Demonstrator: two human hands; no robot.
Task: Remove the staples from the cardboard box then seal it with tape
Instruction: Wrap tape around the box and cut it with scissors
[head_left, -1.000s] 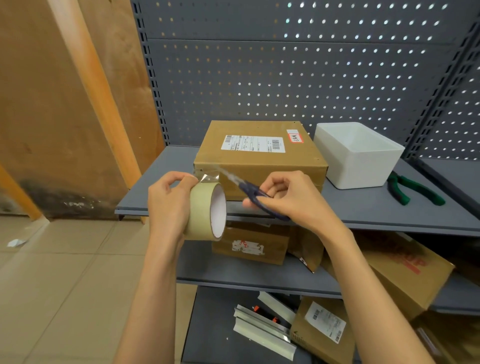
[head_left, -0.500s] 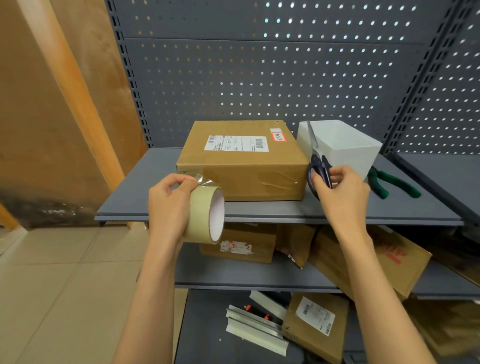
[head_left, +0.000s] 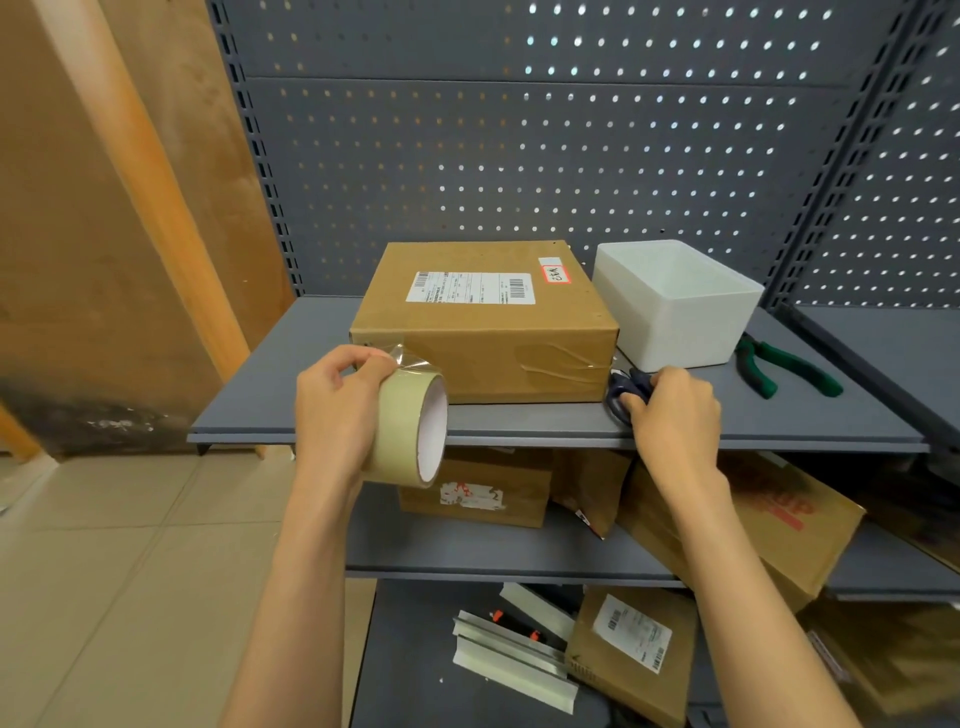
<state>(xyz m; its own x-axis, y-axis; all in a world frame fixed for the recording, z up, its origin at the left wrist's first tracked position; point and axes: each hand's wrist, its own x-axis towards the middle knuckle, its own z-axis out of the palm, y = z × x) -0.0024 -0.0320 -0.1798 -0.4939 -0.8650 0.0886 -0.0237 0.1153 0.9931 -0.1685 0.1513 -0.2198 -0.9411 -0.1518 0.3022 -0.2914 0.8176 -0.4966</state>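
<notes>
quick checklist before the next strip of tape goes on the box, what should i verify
1. Roll in hand: the left hand grips the beige roll of clear packing tape: ok.
2. Tape end free: a clear tab is pinched at the thumb: ok.
3. Right hand free: its fingers are on the dark-handled scissors at the grey metal shelf: not ok.
4. Brown cardboard box flat on the shelf and within reach: ok.
5. Front face already carries a clear strip: ok.
6. Staples all out: cannot tell.
</notes>
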